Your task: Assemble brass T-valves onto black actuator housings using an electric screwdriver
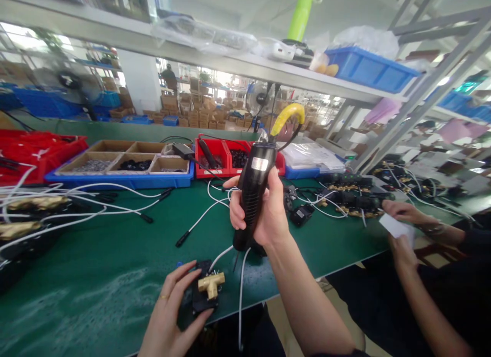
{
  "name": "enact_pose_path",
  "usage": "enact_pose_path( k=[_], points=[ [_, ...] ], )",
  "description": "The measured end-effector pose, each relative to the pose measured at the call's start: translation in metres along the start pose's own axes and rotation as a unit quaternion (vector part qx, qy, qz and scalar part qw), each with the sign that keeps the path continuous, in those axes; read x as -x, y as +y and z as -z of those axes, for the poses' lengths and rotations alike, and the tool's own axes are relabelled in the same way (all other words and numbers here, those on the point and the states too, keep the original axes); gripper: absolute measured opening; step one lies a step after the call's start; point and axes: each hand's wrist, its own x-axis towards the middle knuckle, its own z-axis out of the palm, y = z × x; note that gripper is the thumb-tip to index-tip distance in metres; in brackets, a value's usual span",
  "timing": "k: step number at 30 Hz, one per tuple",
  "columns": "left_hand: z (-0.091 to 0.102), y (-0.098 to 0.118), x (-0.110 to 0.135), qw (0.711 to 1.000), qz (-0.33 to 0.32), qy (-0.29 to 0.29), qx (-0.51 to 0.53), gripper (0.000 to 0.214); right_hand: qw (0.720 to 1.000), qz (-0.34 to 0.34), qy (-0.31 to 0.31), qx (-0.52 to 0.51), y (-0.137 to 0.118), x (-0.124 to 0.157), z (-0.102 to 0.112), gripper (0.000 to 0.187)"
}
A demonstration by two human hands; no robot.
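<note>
My right hand (270, 214) is wrapped around a black electric screwdriver (253, 185), held upright above the bench. A yellow-covered loop (287, 116) and a black cord rise from its top; its tip points down, partly hidden behind a white cable. Low in the view, my left hand (174, 306) grips a small black housing (199, 298) between thumb and fingers on the bench edge. On that housing sits a brass tee fitting (211, 284), and a white cable (221, 255) runs from it.
Brass-fitted units (30, 214) with white cables lie at the left. Behind are a blue tray (126, 180) of small parts and red bins (213, 168). A co-worker's hands (402, 214) hold white paper at the right. A shelf (238, 58) spans overhead.
</note>
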Motion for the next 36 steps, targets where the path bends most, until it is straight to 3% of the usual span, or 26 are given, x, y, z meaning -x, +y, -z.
enact_pose_path(
  k=[3, 9, 12, 19, 28, 36],
  points=[
    [-0.005, 0.002, -0.004, 0.999, 0.012, -0.028, 0.029, 0.055, 1.0, 0.022, -0.021, -0.003, -0.005, 0.01, -0.01, 0.069],
    [-0.015, 0.014, -0.012, 0.995, 0.062, -0.013, 0.079, 0.056, 0.989, 0.127, -0.064, 0.045, -0.007, 0.037, -0.024, 0.057],
    [-0.011, 0.02, -0.014, 0.993, 0.066, 0.001, 0.1, 0.046, 0.986, 0.121, -0.092, 0.063, 0.001, 0.046, -0.024, 0.062],
    [-0.016, 0.021, -0.03, 0.98, 0.026, 0.04, 0.192, 0.023, 0.993, 0.09, -0.069, 0.04, 0.021, 0.049, -0.023, 0.08],
    [-0.016, 0.02, -0.033, 0.974, 0.056, 0.031, 0.218, 0.02, 0.996, 0.037, 0.028, 0.071, 0.034, 0.058, -0.018, 0.083],
    [-0.016, 0.022, -0.035, 0.973, 0.055, 0.032, 0.223, 0.021, 0.994, 0.069, -0.02, 0.077, 0.039, 0.062, -0.018, 0.073]
  ],
)
